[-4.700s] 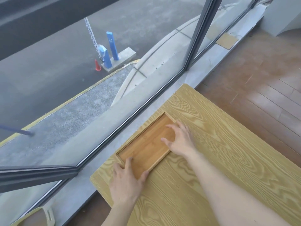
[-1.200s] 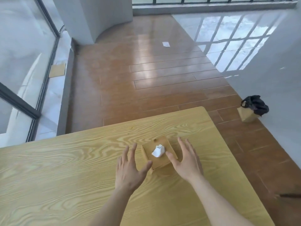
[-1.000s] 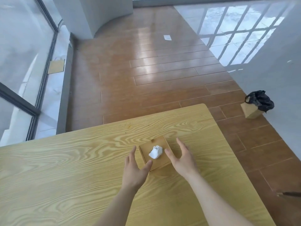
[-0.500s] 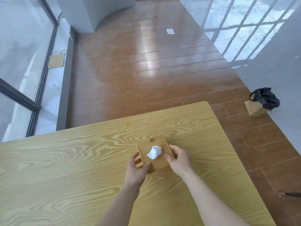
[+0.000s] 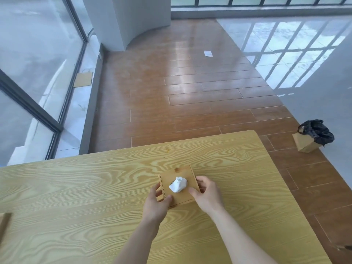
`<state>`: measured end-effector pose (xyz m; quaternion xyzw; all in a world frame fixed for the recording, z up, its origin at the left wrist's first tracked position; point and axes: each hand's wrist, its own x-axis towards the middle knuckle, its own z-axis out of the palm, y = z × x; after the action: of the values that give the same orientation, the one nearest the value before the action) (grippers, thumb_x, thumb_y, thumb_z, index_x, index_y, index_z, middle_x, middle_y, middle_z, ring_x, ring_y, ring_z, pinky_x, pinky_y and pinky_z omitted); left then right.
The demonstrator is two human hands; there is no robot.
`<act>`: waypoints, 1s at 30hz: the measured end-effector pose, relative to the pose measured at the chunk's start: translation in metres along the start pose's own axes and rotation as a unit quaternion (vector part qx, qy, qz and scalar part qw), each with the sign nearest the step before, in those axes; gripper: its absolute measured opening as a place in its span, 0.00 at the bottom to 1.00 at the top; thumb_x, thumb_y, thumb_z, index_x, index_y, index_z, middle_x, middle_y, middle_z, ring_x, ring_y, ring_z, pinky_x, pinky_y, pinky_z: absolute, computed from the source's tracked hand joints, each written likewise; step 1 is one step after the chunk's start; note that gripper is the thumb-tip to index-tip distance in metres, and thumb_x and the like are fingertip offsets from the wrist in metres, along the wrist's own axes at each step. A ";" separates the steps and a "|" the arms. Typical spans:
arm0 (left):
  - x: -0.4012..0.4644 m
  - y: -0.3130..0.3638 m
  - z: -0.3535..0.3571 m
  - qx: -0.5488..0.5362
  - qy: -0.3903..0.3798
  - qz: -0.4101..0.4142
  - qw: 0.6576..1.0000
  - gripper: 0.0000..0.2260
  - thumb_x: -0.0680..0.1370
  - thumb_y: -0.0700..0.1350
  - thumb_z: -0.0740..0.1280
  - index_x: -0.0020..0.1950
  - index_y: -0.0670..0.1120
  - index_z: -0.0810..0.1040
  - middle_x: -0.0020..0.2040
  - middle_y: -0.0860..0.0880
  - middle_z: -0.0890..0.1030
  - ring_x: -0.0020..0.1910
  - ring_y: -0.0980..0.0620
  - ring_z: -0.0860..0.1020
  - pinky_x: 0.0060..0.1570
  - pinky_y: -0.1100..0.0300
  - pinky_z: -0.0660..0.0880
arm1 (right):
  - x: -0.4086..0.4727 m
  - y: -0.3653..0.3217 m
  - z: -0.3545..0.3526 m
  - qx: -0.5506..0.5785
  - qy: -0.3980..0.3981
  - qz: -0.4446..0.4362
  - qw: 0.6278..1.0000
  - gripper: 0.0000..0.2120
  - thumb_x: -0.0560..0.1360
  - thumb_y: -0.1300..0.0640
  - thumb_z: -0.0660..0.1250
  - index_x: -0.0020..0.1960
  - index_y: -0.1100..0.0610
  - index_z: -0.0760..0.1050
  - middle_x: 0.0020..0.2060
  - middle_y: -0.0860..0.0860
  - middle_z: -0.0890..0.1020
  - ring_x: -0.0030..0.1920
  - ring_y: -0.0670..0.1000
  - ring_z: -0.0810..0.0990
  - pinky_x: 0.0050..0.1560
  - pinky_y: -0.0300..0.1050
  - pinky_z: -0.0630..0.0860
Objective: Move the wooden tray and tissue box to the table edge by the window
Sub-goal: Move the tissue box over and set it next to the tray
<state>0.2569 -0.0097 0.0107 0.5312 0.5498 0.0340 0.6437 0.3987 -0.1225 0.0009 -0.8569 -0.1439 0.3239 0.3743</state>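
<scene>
A small square wooden tissue box (image 5: 182, 175) with a white tissue (image 5: 178, 184) poking out of its top stands on the light wooden table (image 5: 85, 197), right of the middle. My left hand (image 5: 155, 204) grips its left side, thumb on the top near corner. My right hand (image 5: 206, 195) grips its right side, thumb on the lid. A corner of the wooden tray (image 5: 4, 222) shows at the far left edge of the view, on the window side of the table.
The large window (image 5: 28, 73) and its sill run along the left. Beyond the table lies brown wooden floor, with a paper bag lined with black plastic (image 5: 312, 137) at the right and a scrap of paper (image 5: 208, 53) further off.
Earlier both hands rested on the tray by the window. Then the view turned right; my open hands closed in on the tissue box from both sides and now hold it.
</scene>
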 end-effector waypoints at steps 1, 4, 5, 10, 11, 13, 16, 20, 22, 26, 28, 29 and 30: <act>-0.002 0.001 -0.013 -0.001 0.001 0.004 1.000 0.28 0.78 0.44 0.70 0.76 0.55 0.66 0.65 0.54 0.76 0.54 0.55 0.80 0.46 0.59 0.73 | -0.005 -0.009 0.009 -0.004 -0.003 -0.006 1.000 0.16 0.73 0.56 0.77 0.59 0.48 0.79 0.46 0.40 0.83 0.49 0.40 0.81 0.52 0.39 0.76; -0.001 -0.001 -0.059 -0.008 0.006 0.015 1.000 0.28 0.78 0.43 0.70 0.76 0.54 0.67 0.66 0.52 0.77 0.54 0.55 0.80 0.45 0.62 0.74 | -0.019 -0.040 0.040 -0.012 -0.016 -0.021 1.000 0.16 0.73 0.55 0.77 0.56 0.45 0.75 0.46 0.40 0.81 0.47 0.40 0.79 0.53 0.41 0.76; 0.000 -0.002 -0.075 -0.013 0.007 0.018 1.000 0.28 0.77 0.43 0.70 0.76 0.55 0.67 0.66 0.52 0.77 0.55 0.54 0.80 0.47 0.60 0.74 | -0.024 -0.050 0.052 -0.016 -0.019 -0.026 0.999 0.16 0.73 0.54 0.77 0.56 0.45 0.74 0.45 0.39 0.80 0.47 0.40 0.79 0.53 0.42 0.76; 0.005 -0.006 -0.170 -0.040 0.017 0.028 0.999 0.28 0.78 0.42 0.69 0.76 0.55 0.67 0.64 0.54 0.77 0.54 0.57 0.79 0.54 0.57 0.73 | -0.047 -0.104 0.127 -0.021 -0.034 -0.035 0.999 0.15 0.74 0.54 0.77 0.55 0.44 0.74 0.47 0.41 0.82 0.47 0.40 0.80 0.52 0.44 0.78; 0.006 -0.007 -0.191 -0.046 0.023 0.030 0.998 0.27 0.78 0.41 0.69 0.76 0.54 0.67 0.63 0.54 0.77 0.53 0.58 0.79 0.54 0.57 0.72 | -0.051 -0.115 0.144 -0.022 -0.038 -0.037 0.998 0.15 0.73 0.53 0.77 0.55 0.45 0.74 0.47 0.42 0.82 0.46 0.40 0.80 0.52 0.44 0.78; 0.008 -0.007 -0.230 -0.056 0.036 0.035 0.997 0.27 0.78 0.41 0.68 0.76 0.54 0.68 0.62 0.55 0.76 0.51 0.60 0.78 0.52 0.58 0.72 | -0.058 -0.135 0.177 -0.019 -0.046 -0.038 0.998 0.15 0.73 0.53 0.77 0.56 0.47 0.75 0.46 0.41 0.81 0.47 0.41 0.80 0.50 0.43 0.76; 0.014 -0.009 -0.291 -0.067 0.058 0.043 0.995 0.26 0.78 0.40 0.68 0.75 0.53 0.69 0.61 0.54 0.76 0.49 0.63 0.77 0.43 0.64 0.72 | -0.067 -0.169 0.232 -0.017 -0.054 -0.045 0.997 0.17 0.73 0.53 0.77 0.58 0.49 0.75 0.46 0.42 0.81 0.46 0.41 0.79 0.44 0.39 0.74; 0.028 -0.017 -0.372 -0.068 0.094 0.056 0.992 0.24 0.78 0.40 0.69 0.73 0.53 0.72 0.62 0.53 0.78 0.49 0.62 0.78 0.43 0.64 0.73 | -0.078 -0.210 0.307 -0.008 -0.069 -0.047 0.996 0.17 0.72 0.51 0.78 0.57 0.49 0.75 0.48 0.46 0.82 0.47 0.45 0.81 0.45 0.41 0.75; 0.034 -0.022 -0.408 -0.077 0.109 0.055 0.989 0.22 0.78 0.40 0.69 0.70 0.53 0.73 0.63 0.52 0.79 0.52 0.58 0.80 0.46 0.61 0.74 | -0.082 -0.227 0.341 -0.009 -0.081 -0.047 0.996 0.18 0.71 0.51 0.78 0.57 0.49 0.75 0.49 0.47 0.83 0.48 0.47 0.82 0.49 0.45 0.78; 0.049 -0.034 -0.471 -0.096 0.134 0.044 0.985 0.18 0.77 0.40 0.69 0.65 0.55 0.73 0.62 0.52 0.79 0.53 0.54 0.81 0.52 0.55 0.77 | -0.090 -0.257 0.402 -0.021 -0.098 -0.053 0.994 0.17 0.71 0.50 0.78 0.56 0.47 0.75 0.48 0.46 0.83 0.47 0.48 0.83 0.54 0.51 0.80; 0.056 -0.040 -0.500 -0.106 0.144 0.040 0.983 0.17 0.77 0.40 0.68 0.64 0.53 0.73 0.62 0.52 0.78 0.52 0.55 0.81 0.49 0.56 0.77 | -0.092 -0.270 0.430 -0.028 -0.107 -0.056 0.992 0.17 0.71 0.51 0.77 0.56 0.47 0.74 0.47 0.46 0.83 0.47 0.49 0.83 0.55 0.54 0.80; 0.059 -0.042 -0.513 -0.109 0.148 0.038 0.982 0.18 0.77 0.40 0.67 0.65 0.53 0.73 0.62 0.52 0.78 0.52 0.56 0.80 0.46 0.58 0.76 | -0.092 -0.277 0.443 -0.032 -0.114 -0.058 0.991 0.17 0.71 0.51 0.77 0.56 0.47 0.74 0.47 0.46 0.83 0.47 0.50 0.83 0.55 0.54 0.80; 0.062 -0.043 -0.525 -0.110 0.151 0.036 0.982 0.18 0.78 0.40 0.67 0.66 0.52 0.73 0.62 0.53 0.78 0.53 0.56 0.80 0.44 0.60 0.75 | -0.093 -0.284 0.455 -0.037 -0.120 -0.061 0.990 0.17 0.72 0.52 0.77 0.57 0.48 0.74 0.47 0.45 0.82 0.48 0.50 0.83 0.56 0.54 0.80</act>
<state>-0.1327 0.3503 0.0266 0.4656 0.6141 0.1973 0.6060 0.0264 0.2744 0.0185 -0.8146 -0.2516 0.3956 0.3415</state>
